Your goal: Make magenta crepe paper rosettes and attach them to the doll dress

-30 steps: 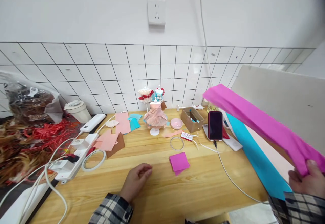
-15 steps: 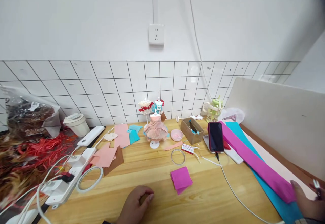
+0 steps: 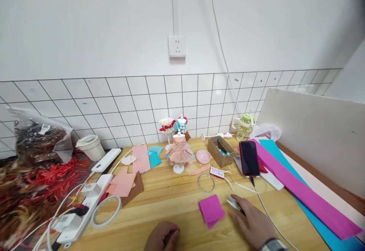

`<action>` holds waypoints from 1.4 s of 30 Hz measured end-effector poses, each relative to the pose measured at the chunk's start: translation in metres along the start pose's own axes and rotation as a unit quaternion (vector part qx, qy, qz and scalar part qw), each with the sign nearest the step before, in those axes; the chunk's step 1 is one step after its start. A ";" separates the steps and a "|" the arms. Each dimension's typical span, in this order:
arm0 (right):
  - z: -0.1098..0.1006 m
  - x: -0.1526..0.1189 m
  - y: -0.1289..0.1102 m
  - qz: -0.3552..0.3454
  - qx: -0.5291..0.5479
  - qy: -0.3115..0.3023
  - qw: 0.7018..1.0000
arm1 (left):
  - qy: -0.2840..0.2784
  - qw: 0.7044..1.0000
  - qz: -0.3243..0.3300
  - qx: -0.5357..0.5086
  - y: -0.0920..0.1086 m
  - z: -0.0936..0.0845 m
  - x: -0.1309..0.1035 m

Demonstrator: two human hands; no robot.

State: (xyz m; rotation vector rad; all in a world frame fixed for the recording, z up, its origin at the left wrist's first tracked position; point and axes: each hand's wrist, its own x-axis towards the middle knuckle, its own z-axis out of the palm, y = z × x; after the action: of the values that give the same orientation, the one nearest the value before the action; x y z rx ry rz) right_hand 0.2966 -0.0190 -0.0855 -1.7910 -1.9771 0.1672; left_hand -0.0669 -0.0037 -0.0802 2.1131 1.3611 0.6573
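Note:
My right hand [image 3: 252, 220] holds a small pair of snips [image 3: 235, 204], metal blades pointing left, just right of a folded magenta paper piece [image 3: 211, 209]. My left hand [image 3: 162, 236] rests at the bottom centre with its fingers curled; whatever they hold, if anything, is hidden. Beyond the hands stands a mini dress form in a pink ruffled dress [image 3: 179, 150], with a red-and-cream one [image 3: 167, 125] and a blue one [image 3: 181, 124] behind it. A silver ring [image 3: 206, 183] lies flat above the magenta piece.
At right are a phone [image 3: 249, 159], a long magenta strip [image 3: 305, 188], a blue strip and a cable. A cardboard box [image 3: 221, 153] and a pink bowl [image 3: 203, 156] sit mid-back. Left are pink sheets [image 3: 122, 182], a tape roll [image 3: 106, 212], a power strip [image 3: 85, 213] and red fibres.
My right hand has moved left from the long strips at the far right to beside the folded magenta piece, carrying the snips. The view has shifted slightly.

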 end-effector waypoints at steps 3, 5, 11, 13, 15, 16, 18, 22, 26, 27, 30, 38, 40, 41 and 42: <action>0.002 0.016 0.001 0.007 -0.030 0.027 0.999 | -0.001 1.000 -0.019 -0.005 0.007 -0.002 -0.002; 0.006 0.018 -0.004 -0.006 -0.059 0.066 0.996 | -0.004 1.000 -0.025 -0.009 0.010 -0.003 -0.003; 0.015 0.007 -0.053 -0.178 -0.032 0.005 0.983 | -0.013 0.999 -0.038 -0.011 0.017 -0.004 -0.002; 0.015 0.006 -0.067 -0.139 -0.005 0.002 0.990 | -0.011 0.999 -0.039 -0.015 0.019 -0.006 -0.001; 0.012 0.007 -0.075 -0.096 0.034 -0.008 0.995 | -0.009 0.999 -0.036 -0.020 0.020 -0.009 -0.001; 0.010 0.009 -0.078 -0.072 0.064 -0.017 0.995 | -0.008 0.999 -0.034 -0.025 0.020 -0.010 -0.001; 0.003 0.014 -0.084 -0.012 0.155 -0.038 0.987 | 0.000 0.999 -0.026 -0.042 0.022 -0.012 -0.001; -0.008 0.026 -0.104 0.077 0.400 -0.117 0.905 | -0.013 0.988 -0.018 -0.150 0.036 -0.002 0.000; -0.012 0.031 -0.130 0.143 0.549 -0.247 0.786 | -0.015 0.916 -0.071 -0.394 0.057 0.019 0.009; -0.013 0.032 -0.135 0.164 0.573 -0.264 0.759 | -0.008 0.890 -0.091 -0.448 0.061 0.022 0.012; -0.014 0.032 -0.140 0.177 0.594 -0.289 0.730 | -0.038 0.844 -0.130 -0.520 0.067 0.019 0.017; 0.005 0.026 -0.129 0.119 0.524 -0.213 0.816 | 0.065 0.904 -0.166 -0.389 0.067 -0.003 0.014; 0.018 0.032 -0.130 0.050 0.454 -0.161 0.875 | 0.077 0.911 -0.158 -0.373 0.063 -0.011 0.024; 0.025 0.037 -0.131 0.020 0.414 -0.128 0.901 | 0.091 0.913 -0.151 -0.367 0.060 -0.016 0.032; 0.032 0.045 -0.132 -0.001 0.381 -0.100 0.919 | 0.113 0.915 -0.145 -0.358 0.058 -0.021 0.041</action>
State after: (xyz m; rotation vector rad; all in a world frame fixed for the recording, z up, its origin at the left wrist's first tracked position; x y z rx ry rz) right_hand 0.1608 0.0122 -0.0511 -1.2803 -1.6823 1.0047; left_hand -0.0275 0.0181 -0.0214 1.2559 1.2518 1.0932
